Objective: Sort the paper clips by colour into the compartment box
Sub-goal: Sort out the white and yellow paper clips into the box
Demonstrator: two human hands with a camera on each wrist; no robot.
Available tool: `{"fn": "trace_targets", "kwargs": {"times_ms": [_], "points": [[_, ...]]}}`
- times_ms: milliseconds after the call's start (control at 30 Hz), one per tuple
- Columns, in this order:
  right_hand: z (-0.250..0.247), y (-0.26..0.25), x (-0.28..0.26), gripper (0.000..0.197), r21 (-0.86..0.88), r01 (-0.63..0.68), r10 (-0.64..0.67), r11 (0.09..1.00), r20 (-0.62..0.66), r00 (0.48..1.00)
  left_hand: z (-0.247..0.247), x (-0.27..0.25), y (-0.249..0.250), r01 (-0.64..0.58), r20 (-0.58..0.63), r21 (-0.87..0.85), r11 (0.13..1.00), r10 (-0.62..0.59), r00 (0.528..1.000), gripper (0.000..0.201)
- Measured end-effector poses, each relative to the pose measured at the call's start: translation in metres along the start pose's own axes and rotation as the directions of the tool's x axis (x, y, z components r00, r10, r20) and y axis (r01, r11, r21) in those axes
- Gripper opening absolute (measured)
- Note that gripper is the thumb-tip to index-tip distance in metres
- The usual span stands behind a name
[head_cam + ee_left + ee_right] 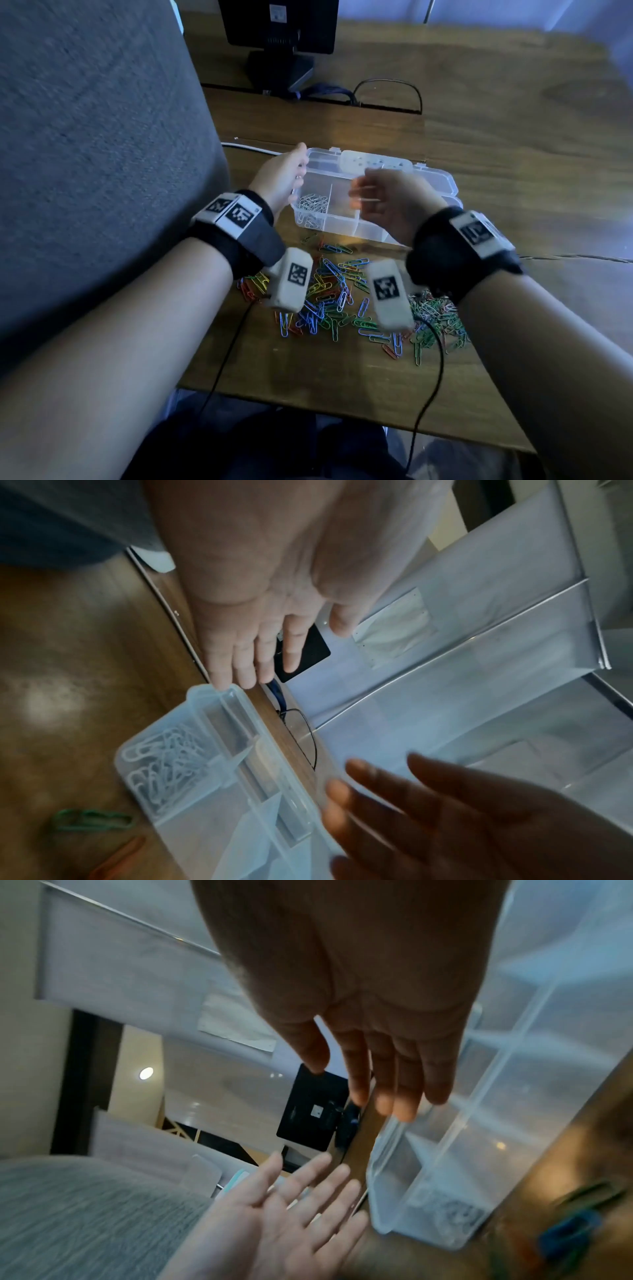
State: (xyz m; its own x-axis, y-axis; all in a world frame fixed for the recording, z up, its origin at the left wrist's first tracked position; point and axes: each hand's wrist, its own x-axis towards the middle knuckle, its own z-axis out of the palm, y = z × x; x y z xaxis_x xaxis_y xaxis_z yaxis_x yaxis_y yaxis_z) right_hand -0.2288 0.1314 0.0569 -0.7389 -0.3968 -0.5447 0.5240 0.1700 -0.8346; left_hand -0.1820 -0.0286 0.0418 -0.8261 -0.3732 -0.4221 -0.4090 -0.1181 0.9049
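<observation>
Head view: compartment box [421, 178] sits mid-tabletop, lid open, silver clips [313, 205] in its near-left compartment. Mixed coloured paper clips [337, 298] heaped between box and near tabletop edge. Left hand [282, 180] at box's left end, right hand [390, 202] over it; both fingers straight, holding nothing.

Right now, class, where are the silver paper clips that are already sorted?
In the head view the silver paper clips lie in the compartment box's near-left compartment, beside the left hand, beyond the coloured clip pile.
</observation>
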Motion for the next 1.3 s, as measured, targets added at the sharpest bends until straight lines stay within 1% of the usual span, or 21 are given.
{"fn": "trace_targets", "kwargs": {"times_ms": [67, 133, 167, 200, 267, 300, 367, 433, 500, 533, 600, 667, 733, 833, 933, 1000, 1067, 1100, 1167, 1233, 1300], "points": [[-0.020, 0.012, -0.020, 0.019, -0.171, 0.048, -0.053, 0.984, -0.026, 0.998, -0.003, -0.015, -0.007, -0.035, -0.029, 0.108, 0.993, 0.038, 0.999, 0.021], [-0.041, 0.031, -0.040, 0.019, -0.445, 0.054, -0.102, 0.894, -0.084, 0.991, -0.003, -0.034, -0.017, -0.062, -0.025, 0.245, 0.967, 0.070, 0.997, 0.023], [-0.051, 0.042, -0.048, 0.022, -0.609, 0.037, -0.129, 0.792, -0.107, 0.986, -0.002, -0.043, -0.022, -0.069, -0.008, 0.312, 0.948, 0.075, 0.997, 0.023], [-0.060, 0.054, -0.054, 0.024, -0.754, 0.005, -0.148, 0.656, -0.122, 0.981, 0.000, -0.050, -0.029, -0.070, 0.017, 0.373, 0.925, 0.069, 0.997, 0.024], [-0.072, 0.076, -0.067, 0.028, -0.910, -0.070, -0.128, 0.409, -0.133, 0.983, 0.008, -0.064, -0.043, -0.082, 0.085, 0.496, 0.864, 0.046, 0.995, 0.028], [-0.077, 0.088, -0.072, 0.031, -0.939, -0.084, -0.099, 0.333, -0.124, 0.987, 0.014, -0.069, -0.052, -0.097, 0.127, 0.574, 0.813, 0.028, 0.991, 0.031], [-0.080, 0.112, -0.078, 0.039, -0.964, -0.071, -0.046, 0.255, -0.085, 0.995, 0.026, -0.076, -0.070, -0.146, 0.230, 0.709, 0.690, -0.030, 0.973, 0.039], [-0.077, 0.130, -0.080, 0.046, -0.972, 0.004, -0.041, 0.233, -0.005, 0.999, 0.038, -0.081, -0.087, -0.214, 0.340, 0.813, 0.542, -0.144, 0.929, 0.049], [-0.070, 0.137, -0.083, 0.049, -0.964, 0.091, -0.045, 0.250, 0.083, 0.996, 0.047, -0.086, -0.099, -0.312, 0.412, 0.879, 0.360, -0.245, 0.878, 0.055], [-0.067, 0.137, -0.085, 0.050, -0.956, 0.106, -0.040, 0.274, 0.099, 0.994, 0.049, -0.087, -0.103, -0.349, 0.423, 0.893, 0.285, -0.268, 0.866, 0.056], [-0.069, 0.135, -0.090, 0.050, -0.942, 0.079, -0.061, 0.325, 0.063, 0.996, 0.048, -0.089, -0.106, -0.359, 0.405, 0.911, 0.204, -0.265, 0.875, 0.057], [-0.080, 0.137, -0.093, 0.053, -0.951, 0.007, -0.086, 0.309, -0.020, 0.996, 0.047, -0.090, -0.105, -0.343, 0.379, 0.922, 0.178, -0.235, 0.895, 0.057], [-0.089, 0.141, -0.098, 0.059, -0.961, -0.051, -0.015, 0.272, -0.057, 0.998, 0.051, -0.092, -0.104, -0.375, 0.405, 0.911, 0.170, -0.198, 0.893, 0.058], [-0.091, 0.145, -0.106, 0.061, -0.958, -0.003, 0.053, 0.288, 0.013, 0.999, 0.070, -0.099, -0.105, -0.488, 0.513, 0.856, 0.170, -0.175, 0.840, 0.060], [-0.091, 0.143, -0.108, 0.063, -0.953, 0.035, 0.012, 0.302, 0.040, 0.999, 0.089, -0.103, -0.111, -0.573, 0.587, 0.810, 0.127, -0.195, 0.786, 0.059], [-0.096, 0.144, -0.107, 0.066, -0.969, 0.039, 0.044, 0.245, 0.051, 0.998, 0.093, -0.103, -0.114, -0.584, 0.586, 0.807, 0.083, -0.224, 0.779, 0.058], [-0.102, 0.144, -0.106, 0.066, -0.983, 0.048, 0.096, 0.178, 0.066, 0.993, 0.090, -0.102, -0.113, -0.569, 0.565, 0.820, 0.057, -0.238, 0.790, 0.056], [-0.106, 0.142, -0.105, 0.064, -0.983, 0.052, 0.086, 0.176, 0.068, 0.994, 0.088, -0.101, -0.111, -0.561, 0.557, 0.826, 0.054, -0.221, 0.800, 0.054], [-0.112, 0.135, -0.103, 0.055, -0.975, 0.021, 0.000, 0.221, 0.022, 1.000, 0.087, -0.099, -0.106, -0.552, 0.555, 0.831, 0.067, -0.147, 0.819, 0.049], [-0.115, 0.128, -0.096, 0.043, -0.965, 0.011, -0.129, 0.263, -0.024, 0.991, 0.092, -0.095, -0.102, -0.568, 0.574, 0.818, 0.087, -0.066, 0.816, 0.046], [-0.115, 0.126, -0.083, 0.038, -0.962, 0.026, -0.216, 0.271, -0.035, 0.976, 0.102, -0.089, -0.101, -0.581, 0.583, 0.809, 0.093, -0.002, 0.812, 0.047]]}}
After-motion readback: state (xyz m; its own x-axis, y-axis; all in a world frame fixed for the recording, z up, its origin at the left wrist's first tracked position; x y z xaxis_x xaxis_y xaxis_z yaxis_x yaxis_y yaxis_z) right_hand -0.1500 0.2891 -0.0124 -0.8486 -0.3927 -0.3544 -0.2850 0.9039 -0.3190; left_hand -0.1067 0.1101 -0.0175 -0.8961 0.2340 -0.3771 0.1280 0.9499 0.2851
